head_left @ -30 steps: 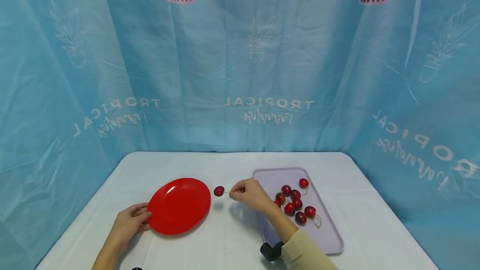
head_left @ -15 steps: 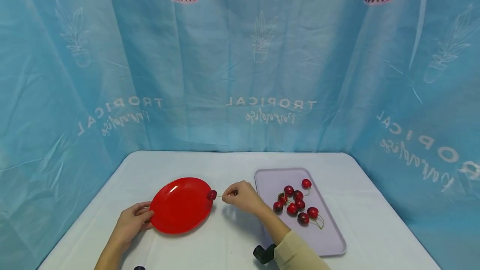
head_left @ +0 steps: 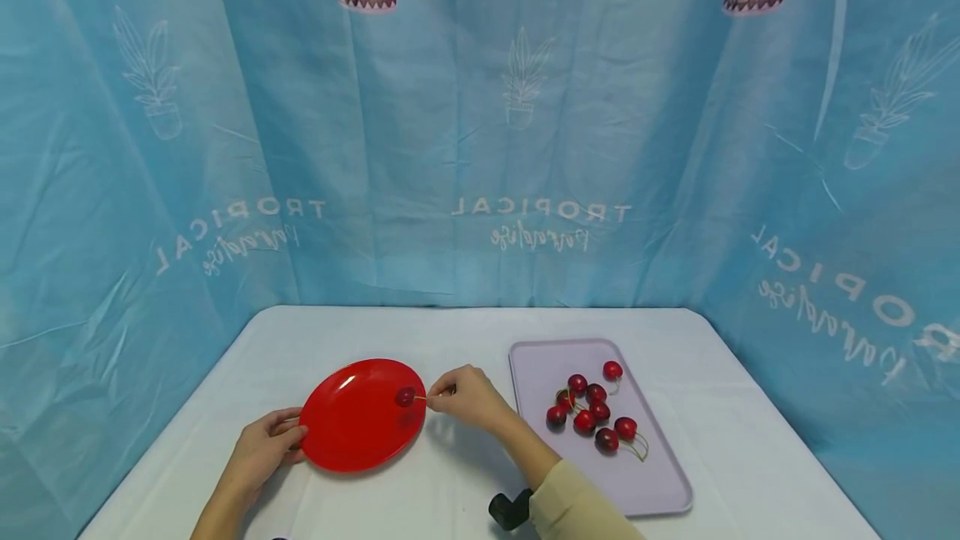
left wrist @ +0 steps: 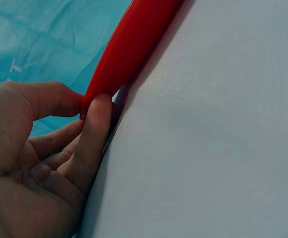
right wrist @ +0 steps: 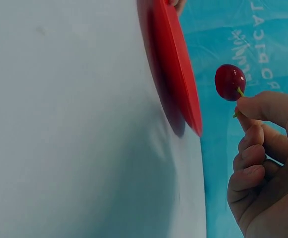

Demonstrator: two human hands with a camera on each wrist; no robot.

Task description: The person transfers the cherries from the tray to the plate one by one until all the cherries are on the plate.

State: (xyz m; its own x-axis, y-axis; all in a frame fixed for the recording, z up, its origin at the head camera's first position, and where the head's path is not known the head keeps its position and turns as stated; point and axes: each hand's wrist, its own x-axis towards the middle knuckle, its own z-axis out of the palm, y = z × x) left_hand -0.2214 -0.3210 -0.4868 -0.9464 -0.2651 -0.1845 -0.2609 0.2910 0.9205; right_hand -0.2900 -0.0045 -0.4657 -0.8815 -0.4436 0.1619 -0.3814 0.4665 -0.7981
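Note:
My right hand pinches a dark red cherry by its green stem, between thumb and forefinger. In the head view that cherry is over the right part of a round red plate. The right wrist view shows it held above the level of the plate rim. My left hand grips the plate's left edge, thumb on top and fingers below, as the left wrist view shows with the rim between thumb and finger.
A pale purple tray lies on the white table at the right, holding several cherries with stems. Blue printed curtains surround the table at the back and sides. A black wrist device sits at my right sleeve.
My right hand has carried the cherry leftward, from beside the plate to above its right part. The left hand keeps its hold on the plate's edge.

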